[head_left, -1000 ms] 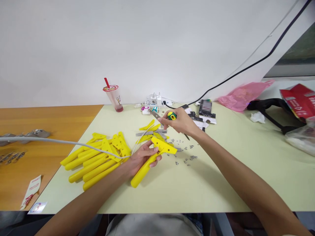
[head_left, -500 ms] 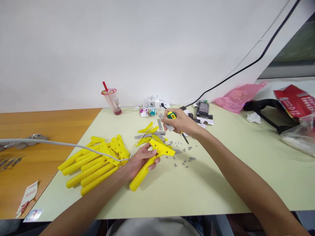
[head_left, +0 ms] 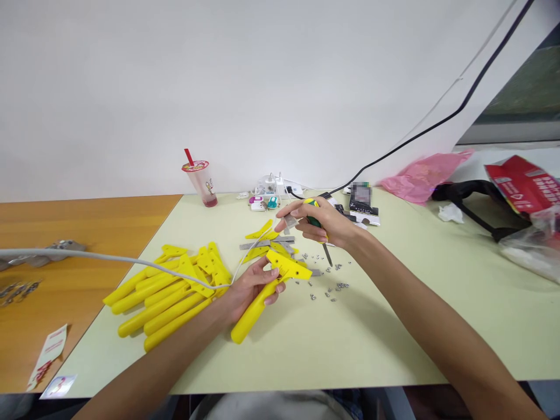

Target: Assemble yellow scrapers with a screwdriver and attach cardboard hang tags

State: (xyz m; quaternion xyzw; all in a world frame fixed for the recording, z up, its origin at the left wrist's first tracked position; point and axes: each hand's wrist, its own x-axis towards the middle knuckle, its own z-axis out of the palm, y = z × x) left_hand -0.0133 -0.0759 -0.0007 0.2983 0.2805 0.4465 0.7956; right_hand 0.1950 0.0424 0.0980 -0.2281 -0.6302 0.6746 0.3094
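My left hand [head_left: 256,281] is closed around a yellow scraper handle [head_left: 254,315], its wide head with small holes pointing up and right. Above the table, my right hand [head_left: 326,221] grips a screwdriver [head_left: 312,220] with a green and yellow handle, its shaft angled down. A flat grey blade [head_left: 289,221] also shows at the fingers of that hand. Behind the held scraper lie loose yellow head pieces [head_left: 256,252] and grey metal blades [head_left: 286,239]. Small metal screws [head_left: 341,286] are scattered below and beside the right hand. Left of my left hand rests a pile of yellow scraper handles [head_left: 170,297].
A white cable [head_left: 144,261] runs over the pile. At the back stand a cup with a straw [head_left: 205,184] and a power strip [head_left: 271,186] with chargers. Boxed items [head_left: 363,201], a pink bag [head_left: 424,178] and a black frame [head_left: 475,204] are to the right.
My right hand has shifted slightly right and its fingers have stretched out, with the screwdriver turned in the grip. My left hand holds the scraper in about the same place.
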